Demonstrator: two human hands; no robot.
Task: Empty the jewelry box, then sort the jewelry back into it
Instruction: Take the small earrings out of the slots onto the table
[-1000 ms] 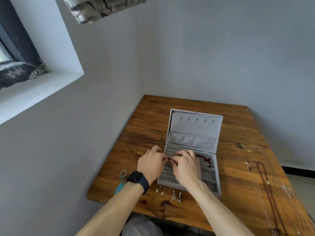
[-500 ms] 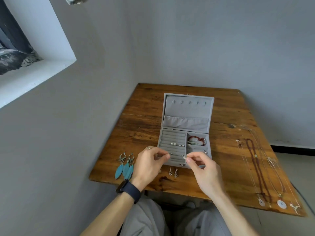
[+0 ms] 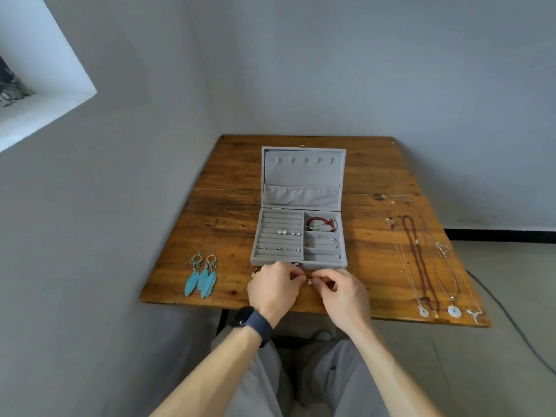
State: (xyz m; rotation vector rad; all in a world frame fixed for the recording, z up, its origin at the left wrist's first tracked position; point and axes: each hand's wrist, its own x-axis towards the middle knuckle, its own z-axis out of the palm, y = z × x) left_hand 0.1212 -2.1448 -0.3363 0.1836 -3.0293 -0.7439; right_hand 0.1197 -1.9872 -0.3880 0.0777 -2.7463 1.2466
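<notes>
Table (image 3: 228, 206): brown worn wood, set into the corner of grey walls, filling the middle of the frame
Jewelry box (image 3: 304, 176): grey velvet, open at the table's centre, lid standing up at the back; ring rolls fill its left half and three compartments its right
Necklaces (image 3: 417, 241): laid out in long lines on the right side of the table, well apart from the box; one is of dark red beads, the others thin and pale, with white disc pendants at the near edge
Left hand (image 3: 272, 288): just in front of the box, fingertips drawn together and pinching
Right hand (image 3: 343, 293): beside the left, its fingers curled, fingertips meeting the left hand's
Feather earrings (image 3: 203, 276): a turquoise pair lying side by side, lower left of the box
Watch (image 3: 252, 322): dark band on the left wrist
Red bracelet (image 3: 320, 221): in the box's upper right compartment
Pearl studs (image 3: 282, 232): seated in a middle ring roll, with smaller silvery pieces in a roll nearer the front
Small earring (image 3: 309, 281): pale, pinched between the fingertips of both hands, just off the box's front wall
</notes>
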